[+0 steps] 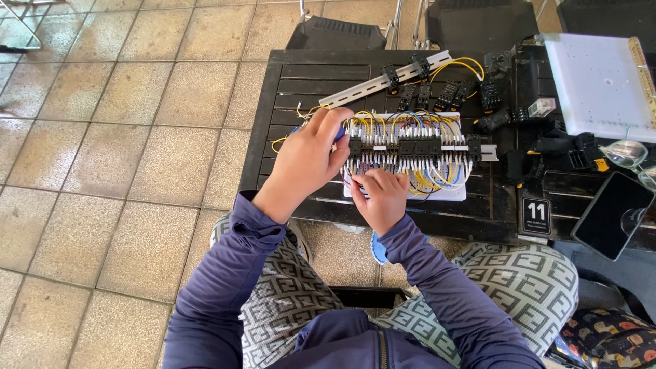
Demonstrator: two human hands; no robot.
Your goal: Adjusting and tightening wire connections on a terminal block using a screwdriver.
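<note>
- Wired board (410, 147) lies on the desk (287, 89).
- Left hand (311, 157) grips a blue-handled tool (339, 131) at the board's left end.
- Right hand (381, 195) pinches wires (362, 179) at its near edge.

Open dark tabletop (287, 89) is left free on the left, between the edge and the wired relay board (410, 147). Behind the board, passage is barred by a slanted metal rail (369, 85) and loose black relay sockets (444, 96). To the right, the way is crowded by a white panel (594, 82), black clips (567, 147) and a dark phone (611, 215).
</note>
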